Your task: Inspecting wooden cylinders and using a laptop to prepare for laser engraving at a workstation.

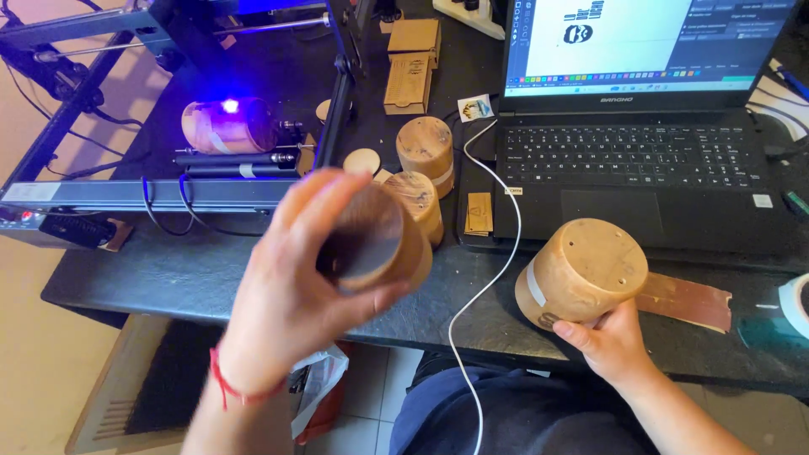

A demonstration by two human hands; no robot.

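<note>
At the near edge of the black worktable (168,278), the left hand (286,303) is closed around a blurred round wooden cup (375,244), lifted clear of the surface. The right hand (611,341) grips a second light wooden cup (581,270), tilted on the table edge.

Risks: the raised cup can strike the two upright wooden cups (425,152) behind it; the white cable (489,286) can snag.

Count: five cups, including one under the laser engraver (227,126); one black laptop (640,160).

We saw tan wooden cups (581,274) banded with pale tape, on a black desk (194,274). A white cable (489,291) crossed it, and blue-violet light glowed on another cup (229,126) beside a black laptop (636,181).
</note>
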